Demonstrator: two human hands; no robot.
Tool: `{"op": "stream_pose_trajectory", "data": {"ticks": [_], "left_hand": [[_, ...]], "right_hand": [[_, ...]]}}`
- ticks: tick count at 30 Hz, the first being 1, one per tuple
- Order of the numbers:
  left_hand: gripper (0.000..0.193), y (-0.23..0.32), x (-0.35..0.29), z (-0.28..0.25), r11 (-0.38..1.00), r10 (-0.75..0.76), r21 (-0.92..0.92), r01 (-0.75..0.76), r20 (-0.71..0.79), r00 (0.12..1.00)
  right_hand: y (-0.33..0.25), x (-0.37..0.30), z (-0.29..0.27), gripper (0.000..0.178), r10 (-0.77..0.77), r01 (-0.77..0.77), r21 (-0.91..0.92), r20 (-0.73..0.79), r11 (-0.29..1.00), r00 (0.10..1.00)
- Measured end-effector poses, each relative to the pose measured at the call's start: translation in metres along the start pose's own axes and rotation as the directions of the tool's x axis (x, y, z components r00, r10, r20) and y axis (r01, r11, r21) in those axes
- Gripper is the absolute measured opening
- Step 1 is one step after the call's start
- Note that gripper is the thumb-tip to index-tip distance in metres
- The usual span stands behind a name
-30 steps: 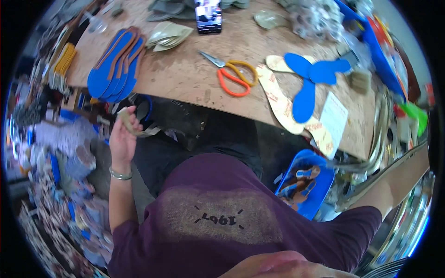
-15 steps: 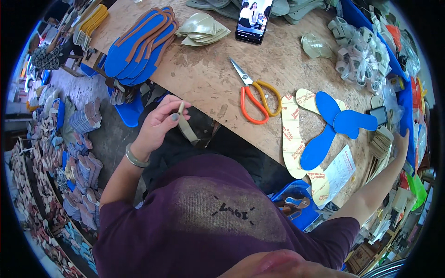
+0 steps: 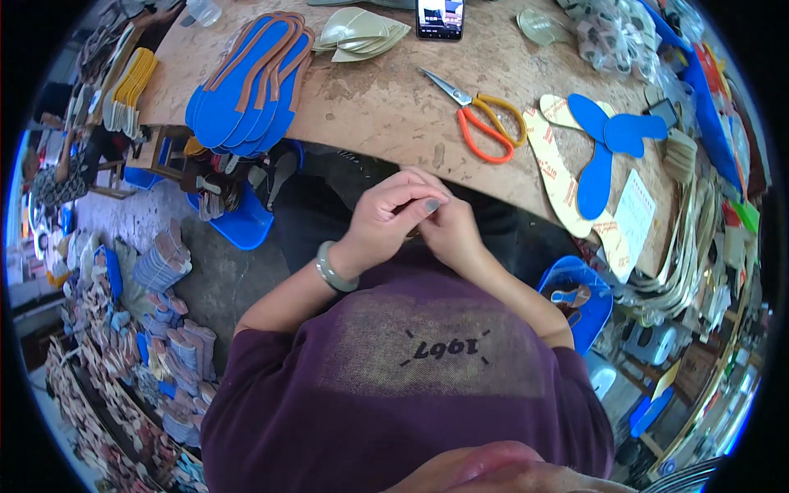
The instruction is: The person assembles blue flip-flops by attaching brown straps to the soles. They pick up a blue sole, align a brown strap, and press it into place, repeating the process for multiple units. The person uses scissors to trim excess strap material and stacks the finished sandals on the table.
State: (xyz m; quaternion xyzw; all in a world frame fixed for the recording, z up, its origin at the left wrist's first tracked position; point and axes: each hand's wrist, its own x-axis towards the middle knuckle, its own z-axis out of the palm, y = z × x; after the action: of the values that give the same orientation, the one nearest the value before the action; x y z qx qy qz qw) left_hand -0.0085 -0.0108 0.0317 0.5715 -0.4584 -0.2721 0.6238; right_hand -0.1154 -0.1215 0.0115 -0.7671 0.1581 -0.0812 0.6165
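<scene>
My left hand point(image 3: 380, 215), with a pale green bangle point(image 3: 332, 268) on its wrist, meets my right hand point(image 3: 454, 228) above my lap, close to the bench's front edge. Both sets of fingers are closed and pressed together. Whatever lies between them is hidden; the pale strip seen earlier in my left hand does not show. Beyond them on the bench lie scissors point(image 3: 483, 123) with one orange and one yellow handle, their blades partly spread. To the right, blue sole-shaped pieces point(image 3: 594, 182) rest on cream backing-paper pieces point(image 3: 557, 177).
Brown-edged blue insoles point(image 3: 238, 103) are stacked at the bench's left, beside pale curved pieces point(image 3: 360, 34). A phone point(image 3: 440, 20) stands at the back. Bagged parts point(image 3: 615, 37) lie back right. Blue tubs point(image 3: 238, 226) sit below. Piled shoe parts point(image 3: 177, 345) cover the floor at left.
My right hand has come back from the blue bin at the far right to meet my left. My left hand has moved rightward, and its pale strip is now out of sight. The view has shifted.
</scene>
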Motion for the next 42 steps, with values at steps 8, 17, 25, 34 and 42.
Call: {"op": "stream_pose_trajectory", "data": {"ticks": [8, 17, 25, 34, 42], "left_hand": [[0.022, -0.087, -0.088, -0.069, 0.841, -0.513, -0.39, 0.374, -0.359, 0.78], [0.02, -0.093, -0.194, -0.132, 0.893, -0.319, -0.055, 0.446, -0.776, 0.544], [0.017, -0.097, -0.219, -0.113, 0.761, -0.259, 0.185, 0.622, -0.792, 0.553], [0.019, -0.111, -0.228, -0.118, 0.592, -0.199, 0.368, 0.717, -0.795, 0.573], [0.057, -0.148, -0.288, -0.193, 0.074, -0.005, 0.49, 0.868, -0.871, 0.492]], "right_hand": [[0.09, 0.013, 0.033, 0.028, 0.099, -0.001, -0.272, 0.348, 0.962, 0.932], [0.127, 0.056, 0.009, 0.03, 0.279, -0.215, -0.326, 0.162, 0.92, 0.946], [0.137, 0.098, 0.046, 0.032, 0.248, -0.141, -0.297, 0.358, 0.944, 0.9], [0.182, 0.133, 0.076, 0.031, 0.288, -0.141, -0.331, 0.452, 0.933, 0.844], [0.254, 0.191, 0.139, 0.031, 0.427, -0.205, -0.418, 0.556, 0.885, 0.713]]}}
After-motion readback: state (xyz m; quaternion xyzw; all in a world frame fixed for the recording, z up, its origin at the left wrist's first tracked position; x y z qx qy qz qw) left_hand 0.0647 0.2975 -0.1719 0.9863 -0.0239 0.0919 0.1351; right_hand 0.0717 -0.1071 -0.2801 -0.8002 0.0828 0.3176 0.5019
